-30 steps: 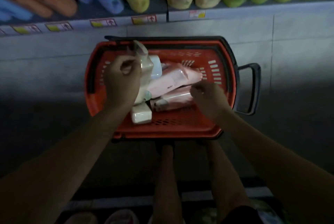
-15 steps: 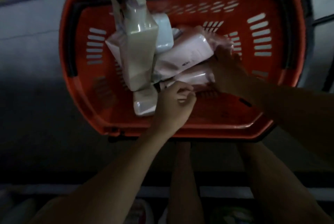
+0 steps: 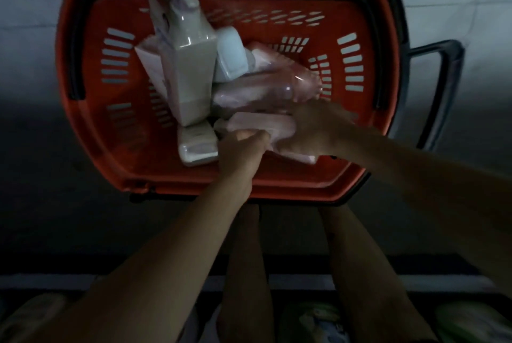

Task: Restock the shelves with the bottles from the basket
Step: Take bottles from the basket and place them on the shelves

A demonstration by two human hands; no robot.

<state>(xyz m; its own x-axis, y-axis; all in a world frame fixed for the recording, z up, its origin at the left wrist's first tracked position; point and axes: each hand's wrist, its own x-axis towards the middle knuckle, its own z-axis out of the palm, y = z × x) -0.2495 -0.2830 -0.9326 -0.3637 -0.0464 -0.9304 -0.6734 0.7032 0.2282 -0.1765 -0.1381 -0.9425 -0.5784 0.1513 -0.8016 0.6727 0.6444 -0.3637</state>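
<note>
Head view: only view given; looked down into the basket, light dim, right side blurred.
Basket: red, on the floor, black handle out past its right wall; served as landmark for the lines below.
Cream bottle: tallest item, leaned upright in the basket's left-centre, cap toward the far wall.
Pale blue bottle: touched the cream bottle's right side, near the basket's middle.
Clear pink bottle: lay on its side across the basket's middle, cap end toward the right wall.
Small white bottle: lay flat near the basket's near wall, just under the cream bottle's foot.
Pink bottle: lay flat near the basket's near wall, right of the small white bottle, both hands on it.
Left hand: reached in over the near wall, fingers curled tight onto the pink bottle's near edge.
Right hand: reached in from the right wall's side, wrapped onto the same pink bottle; blurred, finger detail unclear.
Shelves: out of frame; no stocked spot visible.
Done: nothing checkable as shelved from this view.
Left to do: judged most of the job, with at least five bottles in the basket and the gripped one not yet clear of the walls.
Step in hand: judged a two-handed pick of the pink bottle.
</note>
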